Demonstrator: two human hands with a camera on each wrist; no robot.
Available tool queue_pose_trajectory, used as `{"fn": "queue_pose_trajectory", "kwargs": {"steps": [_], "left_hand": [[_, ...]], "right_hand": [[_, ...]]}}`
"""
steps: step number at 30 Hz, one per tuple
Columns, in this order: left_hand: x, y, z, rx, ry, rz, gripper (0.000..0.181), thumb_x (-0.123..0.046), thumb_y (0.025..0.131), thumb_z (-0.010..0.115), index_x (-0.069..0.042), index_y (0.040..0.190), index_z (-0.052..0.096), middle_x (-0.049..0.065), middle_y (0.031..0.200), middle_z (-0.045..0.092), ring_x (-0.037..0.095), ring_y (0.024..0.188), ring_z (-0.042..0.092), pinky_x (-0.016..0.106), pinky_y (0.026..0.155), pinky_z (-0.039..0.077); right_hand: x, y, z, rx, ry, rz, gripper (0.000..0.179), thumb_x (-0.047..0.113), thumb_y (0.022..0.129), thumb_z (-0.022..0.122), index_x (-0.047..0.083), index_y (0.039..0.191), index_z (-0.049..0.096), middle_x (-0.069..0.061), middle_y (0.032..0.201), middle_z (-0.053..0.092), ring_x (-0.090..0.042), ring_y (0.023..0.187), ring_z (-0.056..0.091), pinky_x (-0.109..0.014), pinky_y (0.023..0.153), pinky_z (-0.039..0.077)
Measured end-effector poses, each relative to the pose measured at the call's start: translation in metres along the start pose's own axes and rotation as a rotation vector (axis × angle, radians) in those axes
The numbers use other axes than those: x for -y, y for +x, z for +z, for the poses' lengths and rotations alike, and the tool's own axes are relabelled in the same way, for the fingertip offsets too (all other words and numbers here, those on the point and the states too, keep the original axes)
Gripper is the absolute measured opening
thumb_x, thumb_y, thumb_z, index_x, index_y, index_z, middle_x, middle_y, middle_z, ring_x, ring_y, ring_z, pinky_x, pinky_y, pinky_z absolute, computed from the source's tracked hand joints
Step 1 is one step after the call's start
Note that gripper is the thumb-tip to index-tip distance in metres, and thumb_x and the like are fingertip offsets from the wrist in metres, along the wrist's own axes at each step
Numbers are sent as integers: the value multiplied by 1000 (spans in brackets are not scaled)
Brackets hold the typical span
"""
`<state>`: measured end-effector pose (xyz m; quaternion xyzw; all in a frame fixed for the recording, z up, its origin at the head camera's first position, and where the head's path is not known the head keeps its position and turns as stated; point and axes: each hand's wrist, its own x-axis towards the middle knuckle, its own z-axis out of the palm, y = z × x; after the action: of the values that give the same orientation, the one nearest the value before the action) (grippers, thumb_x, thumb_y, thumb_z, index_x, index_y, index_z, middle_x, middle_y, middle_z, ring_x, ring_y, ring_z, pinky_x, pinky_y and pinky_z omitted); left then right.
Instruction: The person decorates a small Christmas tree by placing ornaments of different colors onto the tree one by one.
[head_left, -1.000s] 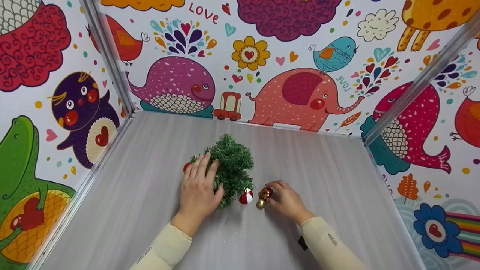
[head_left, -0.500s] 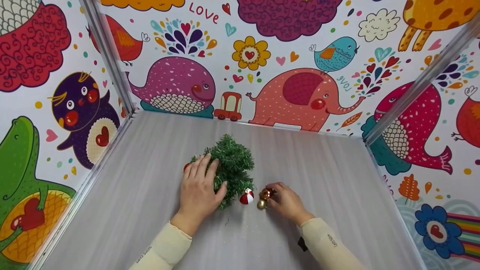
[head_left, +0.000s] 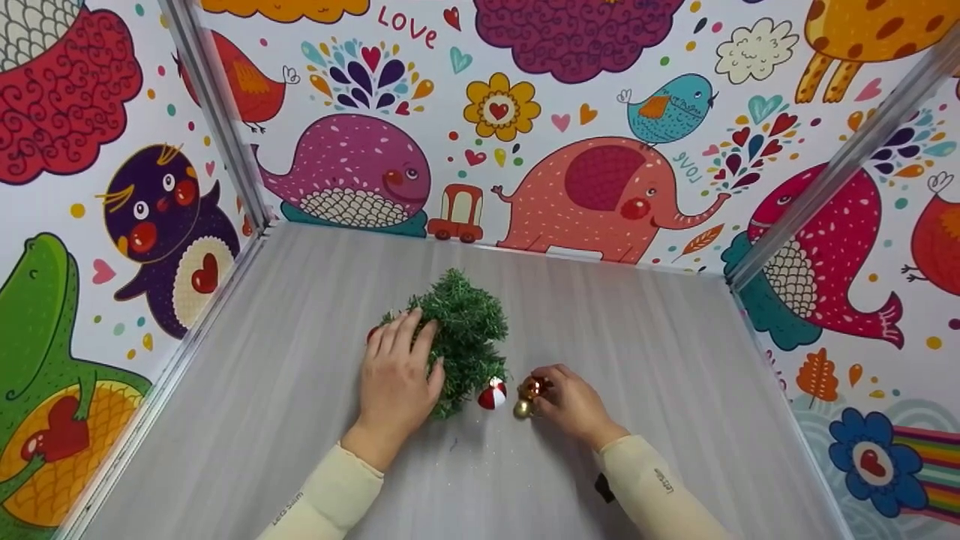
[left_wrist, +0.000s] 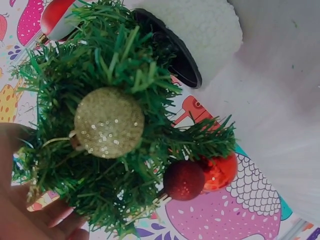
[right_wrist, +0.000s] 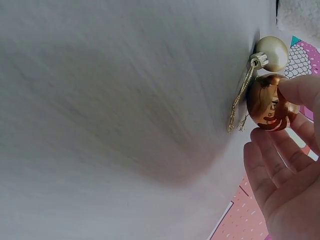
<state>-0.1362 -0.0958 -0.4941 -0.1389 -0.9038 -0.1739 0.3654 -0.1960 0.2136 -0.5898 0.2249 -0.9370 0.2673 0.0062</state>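
Note:
A small green artificial Christmas tree (head_left: 469,315) stands on the table, with a white fluffy base and black rim (left_wrist: 187,75) below it in the left wrist view. My left hand (head_left: 397,379) holds it on its near left side, fingers among the branches. On the tree hang a gold glitter bauble (left_wrist: 109,122), a dark red bauble (left_wrist: 184,180), a shiny red bauble (left_wrist: 222,172) and a red-and-white bauble (head_left: 493,394). My right hand (head_left: 576,405) pinches a shiny copper bauble (right_wrist: 267,102) between thumb and fingers. Touching or close beside it lies a pale gold bauble (right_wrist: 272,52) with a gold cord.
Grey wood-grain table (head_left: 315,450), with small glitter specks and a short dark thread (head_left: 453,444) in front of the tree. Printed cartoon panels (head_left: 570,67) wall in the back and both sides, with metal posts at the corners.
The right fingers have closed slightly on the copper bauble, which shifted a little. My left thumb moved slightly; the tree stays put.

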Motion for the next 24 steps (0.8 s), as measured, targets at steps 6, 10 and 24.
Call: {"fn": "queue_pose_trajectory", "kwargs": {"steps": [6, 10, 24], "left_hand": [[2, 2, -3, 34, 1, 8, 42, -16, 83, 73, -2, 122, 66, 19, 137, 56, 37, 125, 52, 50, 106, 37], [4, 3, -4, 64, -11, 22, 44, -15, 83, 73, -2, 124, 65, 19, 140, 54, 37, 127, 50, 51, 107, 36], [13, 7, -6, 131, -43, 36, 41, -11, 86, 71, -4, 125, 65, 17, 146, 49, 33, 136, 43, 48, 114, 27]], "right_hand": [[-2, -1, 0, -8, 8, -2, 39, 13, 85, 75, 9, 122, 64, -3, 119, 62, -21, 102, 65, -40, 89, 53], [-3, -1, 1, -14, 15, -18, 38, 12, 85, 75, 8, 121, 64, -4, 117, 62, -21, 101, 65, -40, 88, 53], [-2, -3, 1, -19, 32, -2, 39, 9, 86, 75, 6, 123, 63, -6, 116, 62, -20, 96, 67, -40, 85, 55]]}}
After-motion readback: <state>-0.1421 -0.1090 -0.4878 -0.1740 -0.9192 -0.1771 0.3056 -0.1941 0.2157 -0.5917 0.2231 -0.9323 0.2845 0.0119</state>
